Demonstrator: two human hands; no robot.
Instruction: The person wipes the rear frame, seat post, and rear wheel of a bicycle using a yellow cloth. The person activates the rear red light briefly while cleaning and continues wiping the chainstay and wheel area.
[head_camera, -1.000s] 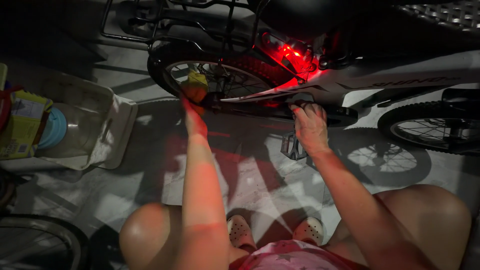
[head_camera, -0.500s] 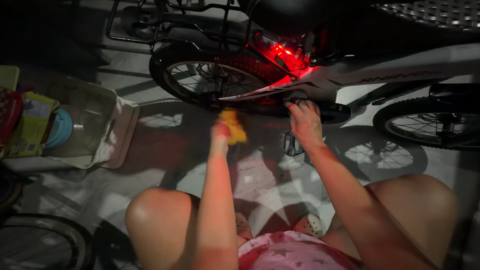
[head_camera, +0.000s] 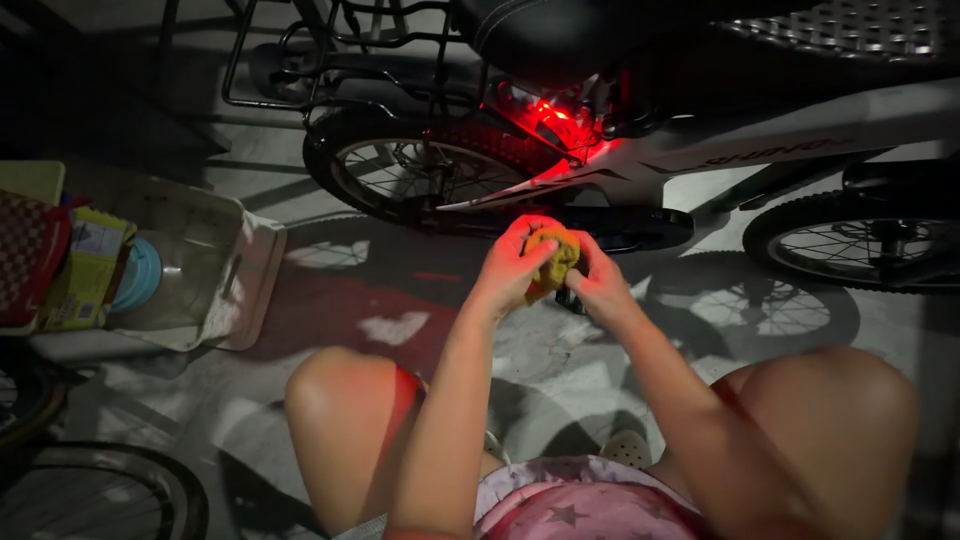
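Both hands meet in front of the person, just below the bicycle frame. The left hand is curled shut around a yellow sponge, fingers wrapped over its top and left side. The right hand closes on the same sponge from its 4 o'clock side, thumb and fingers pressing inward, so the sponge sits squeezed between the two palms. It looks soft, lumpy and porous, lit red on its upper edge.

At 12 o'clock from the hands stands a small white bicycle with a smooth painted frame and a glowing red light. Its rear wheel, at 11 o'clock, has a knobbly black tyre and thin metal spokes; a wire rack sits above it. At 9 o'clock, well apart, lies a clear plastic tub with rounded corners, holding a blue round container. The floor is pale, patchy concrete.
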